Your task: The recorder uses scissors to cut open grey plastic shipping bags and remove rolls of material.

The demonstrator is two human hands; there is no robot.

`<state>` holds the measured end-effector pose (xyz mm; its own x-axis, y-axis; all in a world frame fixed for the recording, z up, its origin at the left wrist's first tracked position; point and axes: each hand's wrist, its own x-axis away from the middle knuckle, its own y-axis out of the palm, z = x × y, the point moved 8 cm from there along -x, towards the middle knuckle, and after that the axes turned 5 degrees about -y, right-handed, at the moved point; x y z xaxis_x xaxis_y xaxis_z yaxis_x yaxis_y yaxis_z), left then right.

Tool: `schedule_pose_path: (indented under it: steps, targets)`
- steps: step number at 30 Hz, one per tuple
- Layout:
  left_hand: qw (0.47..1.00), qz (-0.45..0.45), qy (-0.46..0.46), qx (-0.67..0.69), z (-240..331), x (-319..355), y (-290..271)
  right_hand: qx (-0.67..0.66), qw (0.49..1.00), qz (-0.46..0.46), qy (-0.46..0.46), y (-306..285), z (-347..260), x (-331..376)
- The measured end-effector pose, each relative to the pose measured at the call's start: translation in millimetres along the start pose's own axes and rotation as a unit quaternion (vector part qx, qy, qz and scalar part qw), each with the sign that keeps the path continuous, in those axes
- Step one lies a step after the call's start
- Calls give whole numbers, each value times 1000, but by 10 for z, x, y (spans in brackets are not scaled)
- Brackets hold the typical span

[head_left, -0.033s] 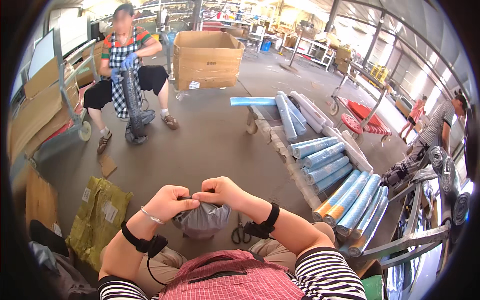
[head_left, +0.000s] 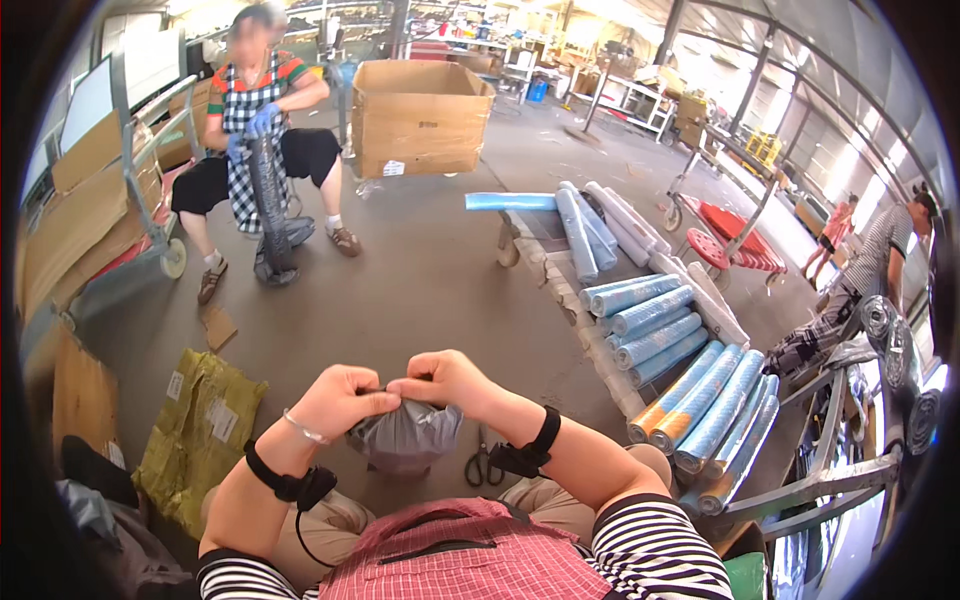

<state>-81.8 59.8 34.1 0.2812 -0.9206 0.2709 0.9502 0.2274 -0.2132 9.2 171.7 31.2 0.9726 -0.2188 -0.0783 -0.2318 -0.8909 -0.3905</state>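
Note:
A grey plastic bag [head_left: 406,440] is gathered at its top between my two hands, in front of my lap. My left hand [head_left: 346,402] pinches the left side of the gathered plastic. Close against it, my right hand [head_left: 440,382] grips the right side, thumb toward the left thumb. The bag bulges below my fingers, and what is inside it is hidden. Dark-handled scissors [head_left: 484,465] lie on the floor just right of the bag, by my right wrist.
A yellow-green woven sack [head_left: 190,450] lies to my left. To the right, blue rolls [head_left: 650,310] lie on a low platform beside a metal frame [head_left: 830,490]. Ahead, a seated person [head_left: 258,130] in blue gloves holds a dark wrapped roll [head_left: 268,200] near a large cardboard box [head_left: 420,125].

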Motion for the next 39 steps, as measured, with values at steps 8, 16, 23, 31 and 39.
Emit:
schedule_pose_path:
  steps: [8, 16, 23, 31, 39]
  targets:
    - [992, -42, 53, -103, -84, -103, -210, 0, 991, -136, -2, 3, -31, 20]
    - [976, -105, 77, -172, 62, 67, -164, -98, 987, -100, 76, 30, -2, 45]
    - [986, -14, 47, -157, 31, 108, -200, -49, 995, -59, 71, -33, -47, 23]
    - [981, 147, 71, -109, 50, 106, -304, 147, 982, 117, -21, -226, -295, 13]
    - [973, 144, 115, -141, 48, 76, -320, 104, 987, 102, -62, -232, -282, 24]
